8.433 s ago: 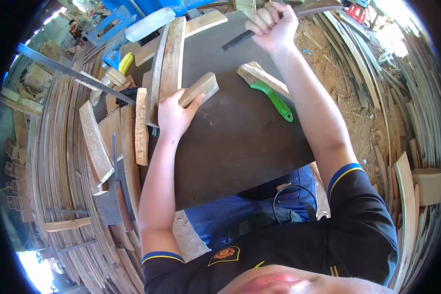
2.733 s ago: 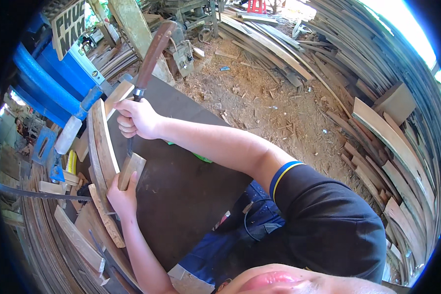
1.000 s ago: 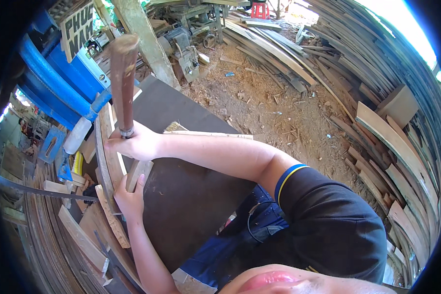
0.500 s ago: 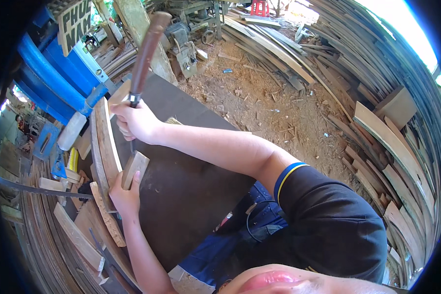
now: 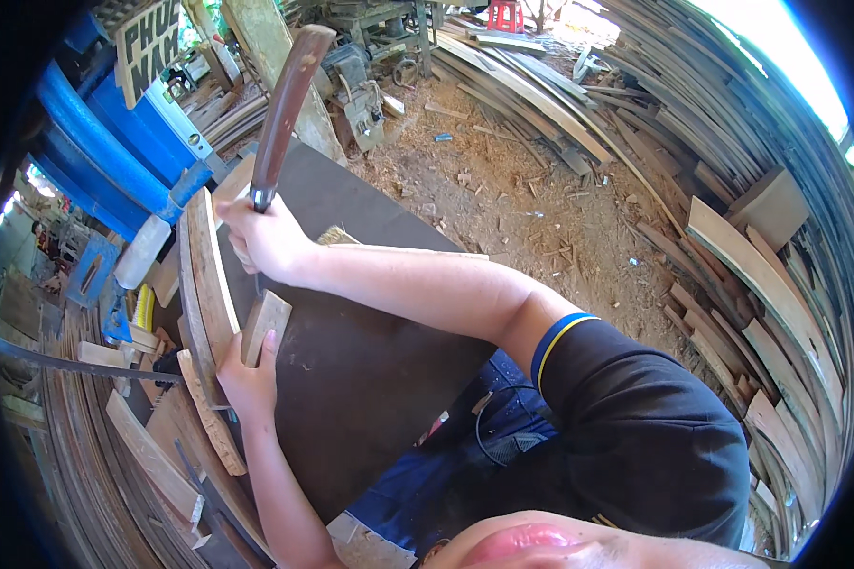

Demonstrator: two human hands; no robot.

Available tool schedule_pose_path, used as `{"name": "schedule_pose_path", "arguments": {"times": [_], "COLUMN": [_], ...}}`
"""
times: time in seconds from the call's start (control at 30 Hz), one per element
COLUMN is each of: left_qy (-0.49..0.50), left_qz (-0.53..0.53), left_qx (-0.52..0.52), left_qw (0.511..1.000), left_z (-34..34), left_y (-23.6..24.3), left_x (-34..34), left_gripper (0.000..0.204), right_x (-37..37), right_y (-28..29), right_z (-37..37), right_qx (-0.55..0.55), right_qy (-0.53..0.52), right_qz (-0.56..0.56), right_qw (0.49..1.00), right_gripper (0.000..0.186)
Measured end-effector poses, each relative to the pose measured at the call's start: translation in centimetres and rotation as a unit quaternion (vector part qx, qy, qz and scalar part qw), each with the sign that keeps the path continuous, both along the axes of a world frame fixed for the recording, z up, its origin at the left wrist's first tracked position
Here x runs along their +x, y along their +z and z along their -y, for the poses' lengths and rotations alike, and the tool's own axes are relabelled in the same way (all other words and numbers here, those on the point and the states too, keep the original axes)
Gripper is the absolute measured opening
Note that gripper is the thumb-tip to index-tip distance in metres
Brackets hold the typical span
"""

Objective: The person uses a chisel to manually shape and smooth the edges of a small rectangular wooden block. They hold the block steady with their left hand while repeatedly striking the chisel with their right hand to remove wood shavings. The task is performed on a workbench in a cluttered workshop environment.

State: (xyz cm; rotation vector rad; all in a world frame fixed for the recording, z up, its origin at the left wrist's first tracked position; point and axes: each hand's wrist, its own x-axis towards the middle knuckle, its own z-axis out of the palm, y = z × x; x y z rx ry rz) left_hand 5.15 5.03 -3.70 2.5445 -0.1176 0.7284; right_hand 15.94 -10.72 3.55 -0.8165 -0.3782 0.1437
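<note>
My right hand (image 5: 270, 242) is closed around the lower part of a tool with a long, slightly curved brown wooden handle (image 5: 283, 119) and a metal collar. Its thin metal end points down at the far end of a small wooden block (image 5: 269, 322); whether it touches cannot be made out. My left hand (image 5: 249, 379) grips the near end of that block, thumb on its right side. Left of both hands is a long curved wooden piece (image 5: 209, 270), and all lie over a dark flat tabletop (image 5: 370, 351).
A blue machine (image 5: 128, 152) rises at the far left, with a long narrow metal blade (image 5: 85, 367) nearer me. A bristle brush (image 5: 332, 235) lies beyond my right forearm. Stacked planks (image 5: 778, 284) line the right side; wood scraps cover the floor (image 5: 503, 190).
The view has shifted slightly. Both hands, the tool and the block keep nearly the same places relative to each other. More of the brush shows beyond my right forearm.
</note>
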Motion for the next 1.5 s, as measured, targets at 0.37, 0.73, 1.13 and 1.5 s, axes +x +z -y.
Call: {"name": "schedule_pose_path", "arguments": {"times": [0.37,0.73,1.13,1.5], "left_qy": [0.001,0.005,-0.004,0.008], "left_qz": [-0.025,0.0,-0.051,-0.036], "left_qx": [-0.012,-0.007,-0.026,-0.007], "left_qw": [1.0,1.0,0.998,0.999], "left_z": [0.0,-0.5,-0.2,-0.2], "left_y": [0.4,-0.2,0.6,0.5], "left_x": [0.0,0.3,0.0,0.0], "left_gripper": [0.039,0.043,0.038,0.041], "right_x": [1.0,-0.6,0.6,0.6], "right_y": [0.0,0.2,0.1,-0.3], "right_z": [0.8,-0.3,0.6,0.4], "right_qx": [0.024,-0.068,0.02,0.002], "right_qy": [0.074,0.027,0.097,0.065], "right_qz": [-0.027,0.112,-0.014,0.032], "right_qw": [0.997,0.991,0.995,0.997], "right_gripper": [0.042,0.044,0.043,0.041]}}
